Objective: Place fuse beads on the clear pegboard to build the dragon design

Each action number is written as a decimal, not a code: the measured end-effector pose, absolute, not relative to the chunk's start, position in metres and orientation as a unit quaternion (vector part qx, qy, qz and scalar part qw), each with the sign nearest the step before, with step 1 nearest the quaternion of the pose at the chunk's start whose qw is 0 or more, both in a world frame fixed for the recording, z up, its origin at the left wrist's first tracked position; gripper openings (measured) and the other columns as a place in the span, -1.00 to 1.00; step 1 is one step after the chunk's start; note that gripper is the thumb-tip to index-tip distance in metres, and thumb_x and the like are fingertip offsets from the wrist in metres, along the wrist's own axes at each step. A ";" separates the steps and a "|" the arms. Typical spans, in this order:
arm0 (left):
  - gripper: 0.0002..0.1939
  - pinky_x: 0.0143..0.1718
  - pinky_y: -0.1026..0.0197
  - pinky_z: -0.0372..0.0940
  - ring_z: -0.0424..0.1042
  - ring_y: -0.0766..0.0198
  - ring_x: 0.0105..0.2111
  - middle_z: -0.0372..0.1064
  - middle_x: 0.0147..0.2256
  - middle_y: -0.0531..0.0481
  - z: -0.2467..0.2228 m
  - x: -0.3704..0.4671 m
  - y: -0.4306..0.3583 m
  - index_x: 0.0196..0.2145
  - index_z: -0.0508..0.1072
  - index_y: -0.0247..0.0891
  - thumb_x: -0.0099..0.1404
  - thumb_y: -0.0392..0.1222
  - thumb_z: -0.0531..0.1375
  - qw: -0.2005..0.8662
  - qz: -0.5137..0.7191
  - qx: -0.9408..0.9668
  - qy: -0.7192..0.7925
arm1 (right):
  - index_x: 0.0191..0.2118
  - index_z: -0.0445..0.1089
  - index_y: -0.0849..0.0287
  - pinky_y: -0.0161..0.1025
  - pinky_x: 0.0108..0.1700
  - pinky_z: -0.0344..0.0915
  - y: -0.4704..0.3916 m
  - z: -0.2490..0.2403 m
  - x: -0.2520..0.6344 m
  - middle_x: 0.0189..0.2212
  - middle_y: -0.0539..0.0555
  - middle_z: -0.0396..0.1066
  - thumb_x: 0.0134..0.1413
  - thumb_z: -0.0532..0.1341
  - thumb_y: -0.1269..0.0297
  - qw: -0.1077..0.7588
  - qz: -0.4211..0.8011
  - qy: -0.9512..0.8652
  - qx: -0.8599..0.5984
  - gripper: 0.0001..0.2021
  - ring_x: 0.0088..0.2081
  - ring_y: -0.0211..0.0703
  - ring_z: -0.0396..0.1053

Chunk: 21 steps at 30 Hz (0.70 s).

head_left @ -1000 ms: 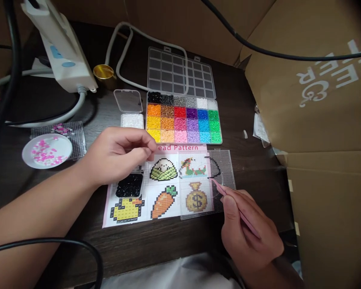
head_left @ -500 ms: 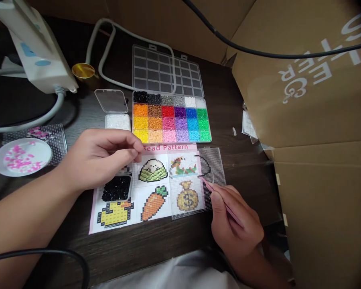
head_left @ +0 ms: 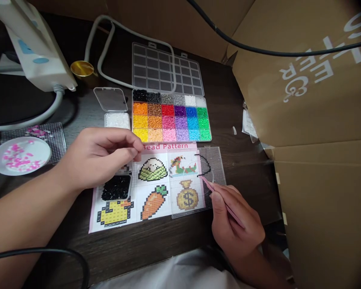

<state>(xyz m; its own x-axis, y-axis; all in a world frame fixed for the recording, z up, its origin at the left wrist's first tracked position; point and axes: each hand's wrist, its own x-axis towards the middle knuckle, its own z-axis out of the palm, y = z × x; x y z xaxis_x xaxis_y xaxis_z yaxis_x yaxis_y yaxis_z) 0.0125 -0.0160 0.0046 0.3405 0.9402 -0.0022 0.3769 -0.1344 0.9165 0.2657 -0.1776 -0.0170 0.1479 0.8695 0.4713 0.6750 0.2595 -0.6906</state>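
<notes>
the right hand's (head_left: pixel 237 224) fingers are clamped on pink tweezers (head_left: pixel 209 184), slanting away and leftward to the near end of a curved black bead row (head_left: pixel 209 166) on the clear pegboard (head_left: pixel 218 156). the left hand (head_left: pixel 99 160), thumb and forefinger together, is by an open box (head_left: pixel 130 188) of black beads (head_left: pixel 116 188); beyond, a divided case (head_left: pixel 180 142) holds color-sorted beads (head_left: pixel 168 122).

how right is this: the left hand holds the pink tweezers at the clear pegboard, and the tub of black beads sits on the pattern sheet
One slip: the head view shows the right hand holding the pink tweezers at the clear pegboard, not the left hand. The tub of black beads does sit on the pattern sheet.
</notes>
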 end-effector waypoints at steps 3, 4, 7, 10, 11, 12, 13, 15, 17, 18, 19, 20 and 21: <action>-0.89 -0.49 0.40 0.34 0.49 0.36 -0.53 0.57 -0.50 0.02 0.003 0.012 -0.016 -0.46 0.57 -0.27 0.15 -0.25 0.22 0.451 0.311 0.685 0.481 | 0.02 0.55 0.16 -0.10 -0.11 0.55 -0.178 -0.018 0.266 -0.17 0.11 0.62 0.09 0.27 0.68 0.464 0.095 -0.652 -0.592 -0.58 -0.18 -0.10 0.58; -0.88 -0.49 0.40 0.34 0.49 0.36 -0.53 0.58 -0.50 0.01 0.003 0.012 -0.016 -0.45 0.57 -0.27 0.15 -0.24 0.22 0.448 0.310 0.686 0.482 | 0.02 0.55 0.16 -0.10 -0.10 0.55 -0.178 -0.018 0.266 -0.16 0.12 0.62 0.09 0.27 0.69 0.464 0.097 -0.655 -0.589 -0.58 -0.18 -0.10 0.58; -0.88 -0.49 0.41 0.34 0.49 0.37 -0.53 0.56 -0.51 0.04 0.004 0.013 -0.016 -0.45 0.57 -0.26 0.15 -0.24 0.23 0.440 0.309 0.692 0.481 | 0.03 0.54 0.18 -0.11 -0.09 0.55 -0.176 -0.018 0.266 -0.13 0.14 0.62 0.09 0.26 0.71 0.459 0.105 -0.660 -0.585 -0.57 -0.16 -0.11 0.58; -0.89 -0.49 0.45 0.32 0.48 0.40 -0.55 0.54 -0.55 0.08 0.006 0.014 -0.017 -0.48 0.56 -0.25 0.14 -0.25 0.23 0.440 0.315 0.690 0.480 | 0.03 0.55 0.19 -0.11 -0.08 0.55 -0.175 -0.019 0.266 -0.12 0.14 0.62 0.09 0.25 0.71 0.461 0.106 -0.656 -0.589 -0.57 -0.14 -0.10 0.59; -0.89 -0.50 0.45 0.31 0.47 0.41 -0.55 0.54 -0.55 0.09 0.006 0.014 -0.017 -0.48 0.56 -0.25 0.13 -0.24 0.23 0.442 0.316 0.689 0.481 | 0.02 0.55 0.18 -0.11 -0.09 0.55 -0.175 -0.019 0.266 -0.13 0.14 0.62 0.09 0.26 0.71 0.462 0.106 -0.654 -0.590 -0.57 -0.14 -0.10 0.59; -0.90 -0.51 0.46 0.31 0.47 0.41 -0.56 0.54 -0.55 0.09 0.007 0.014 -0.017 -0.49 0.55 -0.24 0.13 -0.24 0.23 0.443 0.316 0.687 0.482 | 0.02 0.55 0.18 -0.11 -0.08 0.56 -0.175 -0.019 0.266 -0.13 0.13 0.62 0.09 0.26 0.71 0.462 0.106 -0.653 -0.591 -0.57 -0.14 -0.10 0.59; -0.90 -0.51 0.45 0.31 0.47 0.41 -0.56 0.54 -0.54 0.08 0.006 0.015 -0.017 -0.49 0.56 -0.24 0.13 -0.23 0.23 0.443 0.317 0.686 0.483 | 0.02 0.55 0.18 -0.11 -0.08 0.56 -0.175 -0.019 0.266 -0.13 0.13 0.62 0.09 0.26 0.70 0.462 0.105 -0.651 -0.593 -0.57 -0.14 -0.11 0.58; -0.90 -0.50 0.45 0.32 0.48 0.39 -0.54 0.56 -0.53 0.07 0.006 0.015 -0.017 -0.48 0.57 -0.24 0.13 -0.23 0.24 0.442 0.319 0.685 0.483 | 0.01 0.55 0.18 -0.13 -0.07 0.55 -0.176 -0.019 0.266 -0.14 0.12 0.62 0.09 0.26 0.70 0.461 0.099 -0.650 -0.596 -0.58 -0.15 -0.12 0.58; -0.90 -0.48 0.44 0.33 0.49 0.39 -0.54 0.56 -0.52 0.07 0.005 0.014 -0.017 -0.47 0.57 -0.24 0.13 -0.23 0.24 0.442 0.321 0.684 0.483 | 0.01 0.55 0.17 -0.14 -0.07 0.55 -0.176 -0.019 0.266 -0.15 0.11 0.62 0.09 0.27 0.69 0.460 0.093 -0.651 -0.596 -0.59 -0.16 -0.14 0.58; -0.90 -0.48 0.43 0.34 0.49 0.39 -0.54 0.57 -0.52 0.06 0.004 0.014 -0.017 -0.47 0.57 -0.24 0.13 -0.23 0.24 0.443 0.322 0.683 0.483 | 0.01 0.55 0.17 -0.14 -0.08 0.55 -0.177 -0.018 0.266 -0.16 0.10 0.62 0.09 0.27 0.68 0.460 0.093 -0.651 -0.597 -0.59 -0.17 -0.14 0.58; -0.90 -0.49 0.43 0.33 0.49 0.38 -0.54 0.57 -0.51 0.05 0.004 0.014 -0.017 -0.47 0.57 -0.24 0.13 -0.24 0.24 0.445 0.322 0.682 0.483 | 0.01 0.55 0.16 -0.14 -0.09 0.55 -0.177 -0.018 0.266 -0.16 0.10 0.62 0.09 0.27 0.68 0.460 0.095 -0.651 -0.596 -0.59 -0.17 -0.14 0.58; -0.90 -0.50 0.42 0.33 0.49 0.38 -0.54 0.58 -0.50 0.04 0.004 0.014 -0.017 -0.46 0.58 -0.24 0.13 -0.24 0.24 0.448 0.323 0.681 0.481 | 0.01 0.55 0.16 -0.13 -0.09 0.56 -0.177 -0.017 0.265 -0.16 0.10 0.62 0.09 0.27 0.69 0.460 0.098 -0.651 -0.596 -0.58 -0.17 -0.13 0.58; -0.90 -0.50 0.41 0.33 0.49 0.37 -0.54 0.59 -0.49 0.03 0.004 0.014 -0.018 -0.46 0.58 -0.24 0.13 -0.24 0.24 0.450 0.325 0.680 0.479 | 0.01 0.55 0.16 -0.12 -0.10 0.56 -0.177 -0.017 0.265 -0.15 0.10 0.62 0.09 0.26 0.69 0.462 0.101 -0.649 -0.596 -0.58 -0.16 -0.12 0.58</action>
